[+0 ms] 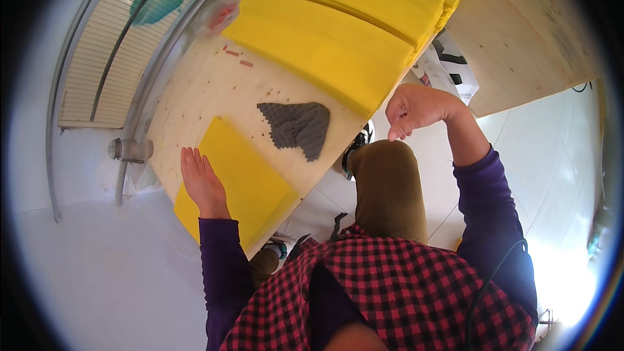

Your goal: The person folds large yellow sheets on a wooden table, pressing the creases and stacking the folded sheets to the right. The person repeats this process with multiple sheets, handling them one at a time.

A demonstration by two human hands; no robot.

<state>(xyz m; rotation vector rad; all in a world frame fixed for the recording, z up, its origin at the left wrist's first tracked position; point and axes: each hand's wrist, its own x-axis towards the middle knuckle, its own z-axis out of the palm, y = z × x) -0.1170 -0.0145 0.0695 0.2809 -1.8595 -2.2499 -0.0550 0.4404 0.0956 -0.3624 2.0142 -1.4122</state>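
Note:
My left hand (203,185) is open, its straight fingers held together along the left side of a flat yellow stack (237,182), which looks like thin sheets or folded cloth. Whether the palm presses on the stack or only hovers over it, I cannot tell. My right hand (419,112) is off the table, above my knee, with the fingers curled in toward the thumb; nothing shows in it. Between the near stack and the far ones, a crumpled dark grey cloth (300,127) with a zigzag edge lies on the wooden table (237,101).
Larger yellow stacks (325,45) cover the table's far right part. Small reddish strips (246,63) lie near them. A clear jar (133,149) stands by the table's left edge, next to a grey pipe. Another wooden board (520,32) is at the far right, above the tiled floor.

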